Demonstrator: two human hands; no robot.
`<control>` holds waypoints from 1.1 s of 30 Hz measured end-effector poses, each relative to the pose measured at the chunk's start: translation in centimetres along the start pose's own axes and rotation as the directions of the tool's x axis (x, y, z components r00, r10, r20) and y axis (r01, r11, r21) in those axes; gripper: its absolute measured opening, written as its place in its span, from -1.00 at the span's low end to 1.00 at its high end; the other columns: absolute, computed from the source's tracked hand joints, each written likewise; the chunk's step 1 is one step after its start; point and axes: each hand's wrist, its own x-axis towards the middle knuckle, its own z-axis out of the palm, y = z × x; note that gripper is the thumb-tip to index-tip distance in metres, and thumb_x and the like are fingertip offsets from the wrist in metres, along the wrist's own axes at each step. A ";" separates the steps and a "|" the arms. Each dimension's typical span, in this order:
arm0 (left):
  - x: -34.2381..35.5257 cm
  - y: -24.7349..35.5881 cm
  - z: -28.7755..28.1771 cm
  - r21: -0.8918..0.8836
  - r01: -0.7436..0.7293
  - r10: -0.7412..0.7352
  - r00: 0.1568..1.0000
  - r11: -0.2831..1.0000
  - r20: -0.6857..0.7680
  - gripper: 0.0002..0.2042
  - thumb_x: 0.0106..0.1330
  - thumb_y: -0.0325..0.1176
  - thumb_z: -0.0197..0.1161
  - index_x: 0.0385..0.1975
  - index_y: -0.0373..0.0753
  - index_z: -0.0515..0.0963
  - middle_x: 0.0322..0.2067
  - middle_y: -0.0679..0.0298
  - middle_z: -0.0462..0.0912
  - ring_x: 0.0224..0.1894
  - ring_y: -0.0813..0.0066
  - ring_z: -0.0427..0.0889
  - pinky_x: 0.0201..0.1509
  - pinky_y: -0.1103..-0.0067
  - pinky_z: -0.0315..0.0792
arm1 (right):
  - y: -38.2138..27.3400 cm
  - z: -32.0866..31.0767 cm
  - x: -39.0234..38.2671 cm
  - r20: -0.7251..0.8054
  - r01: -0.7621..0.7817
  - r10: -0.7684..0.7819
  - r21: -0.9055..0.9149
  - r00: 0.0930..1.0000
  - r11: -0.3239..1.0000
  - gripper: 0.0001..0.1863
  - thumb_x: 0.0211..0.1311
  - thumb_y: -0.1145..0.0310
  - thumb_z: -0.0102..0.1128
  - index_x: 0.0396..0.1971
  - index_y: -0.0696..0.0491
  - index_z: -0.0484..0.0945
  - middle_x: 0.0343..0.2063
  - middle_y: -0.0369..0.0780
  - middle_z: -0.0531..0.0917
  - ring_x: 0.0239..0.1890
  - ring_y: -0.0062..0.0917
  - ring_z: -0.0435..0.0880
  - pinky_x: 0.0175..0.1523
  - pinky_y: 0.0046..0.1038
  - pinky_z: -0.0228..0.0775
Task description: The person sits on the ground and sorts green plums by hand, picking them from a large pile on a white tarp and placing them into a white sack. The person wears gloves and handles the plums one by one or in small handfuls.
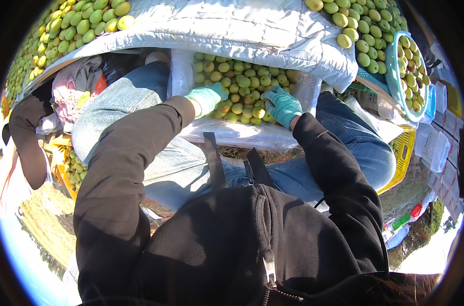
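Observation:
Green jujubes (242, 81), some tinged yellow or brown, fill a crate lined with clear plastic (242, 133) between my legs. My left hand (206, 98), in a teal glove, is over the left part of the pile. Its fingers are curled down among the fruit, hiding whatever they hold. Over the right part is my right hand (284, 106), gloved alike, with its fingers bent and drawn together against the jujubes. What lies inside its grip is also hidden. A short gap of fruit separates the two hands.
A silvery quilted cover (232, 28) lies beyond the crate, with jujube heaps (92, 20) at left and right (367, 30). To the right stand a turquoise basket of fruit (399, 76) and a yellow crate (401, 158). An orange crate (63, 171) sits left.

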 end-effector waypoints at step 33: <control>-1.5 4.3 -9.3 -0.404 -0.381 0.272 0.914 0.831 -0.302 -0.59 0.40 -0.06 -0.01 0.11 -0.17 0.44 0.09 0.11 0.49 0.05 0.15 0.51 0.17 0.39 0.34 | 1.6 -13.4 -7.3 -0.454 0.295 -0.234 0.067 0.860 0.953 -0.77 0.21 0.24 0.15 -0.20 0.04 0.56 -0.32 -0.17 0.61 -0.23 -0.27 0.62 -0.09 -0.36 0.46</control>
